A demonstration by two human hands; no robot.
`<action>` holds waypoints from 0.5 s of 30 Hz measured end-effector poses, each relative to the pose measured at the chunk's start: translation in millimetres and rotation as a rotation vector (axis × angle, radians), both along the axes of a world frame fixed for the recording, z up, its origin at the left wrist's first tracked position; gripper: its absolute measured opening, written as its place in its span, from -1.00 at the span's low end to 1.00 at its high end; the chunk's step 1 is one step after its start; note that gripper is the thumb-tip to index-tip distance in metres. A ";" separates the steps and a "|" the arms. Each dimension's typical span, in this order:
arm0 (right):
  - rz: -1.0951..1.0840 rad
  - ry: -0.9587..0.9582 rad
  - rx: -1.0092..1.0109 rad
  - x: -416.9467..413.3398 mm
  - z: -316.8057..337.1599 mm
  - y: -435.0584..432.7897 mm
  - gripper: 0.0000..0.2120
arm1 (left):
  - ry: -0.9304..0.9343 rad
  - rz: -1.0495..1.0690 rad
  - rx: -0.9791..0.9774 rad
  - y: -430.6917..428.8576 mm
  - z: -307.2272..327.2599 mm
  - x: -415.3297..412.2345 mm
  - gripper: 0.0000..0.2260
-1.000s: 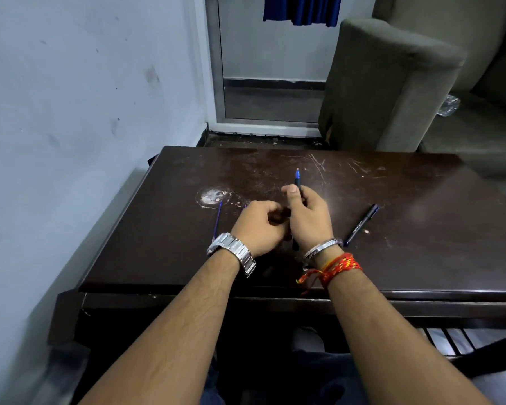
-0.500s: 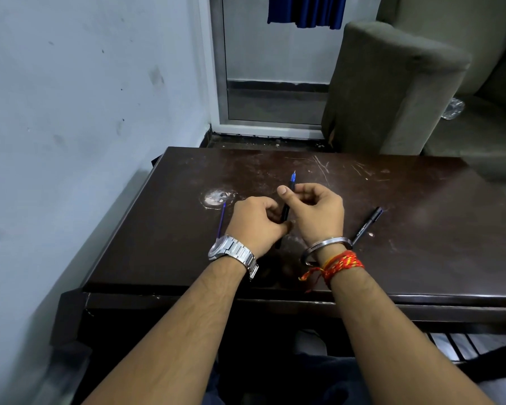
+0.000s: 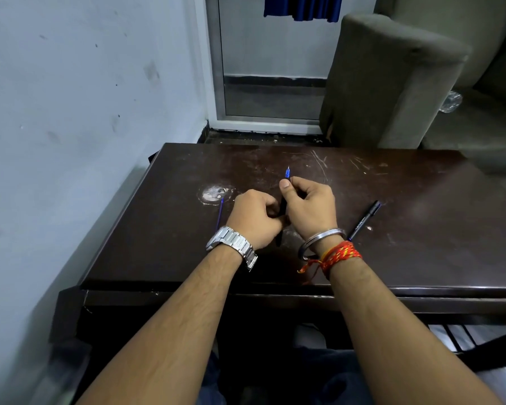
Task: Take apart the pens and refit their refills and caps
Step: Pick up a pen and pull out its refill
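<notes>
Over the bench (image 3: 421, 244), the left hand (image 3: 254, 217) and right hand (image 3: 310, 206) both grip one black pen (image 3: 283, 204), its blue tip pointing away; a capped pen (image 3: 364, 220) lies right.

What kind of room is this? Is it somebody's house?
Probably a room in a home, though I can't be sure. There is a grey sofa behind a scratched dark wooden table, plain painted walls, and blue cloth hanging by a doorway.

Scratched glossy dark wood table (image 3: 421, 229); shiny metal watch (image 3: 231, 244); matt plastic pen (image 3: 362, 220).
</notes>
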State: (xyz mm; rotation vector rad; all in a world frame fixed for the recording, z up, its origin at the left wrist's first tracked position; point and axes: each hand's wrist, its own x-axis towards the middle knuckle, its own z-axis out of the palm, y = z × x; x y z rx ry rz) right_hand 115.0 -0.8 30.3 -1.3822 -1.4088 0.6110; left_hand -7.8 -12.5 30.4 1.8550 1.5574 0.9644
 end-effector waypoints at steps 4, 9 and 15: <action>0.070 0.141 -0.043 3.7 3.0 -0.6 -0.78 | -0.158 -0.125 -0.139 -0.9 4.9 -9.3 -0.93; 0.089 0.173 -0.060 2.5 0.2 -1.1 -0.66 | -0.024 -0.060 -0.080 -1.9 0.0 -12.4 -0.94; -0.074 0.163 -0.004 2.4 -3.1 2.4 -0.89 | 0.039 -0.033 -0.056 0.5 -8.1 -6.1 -0.94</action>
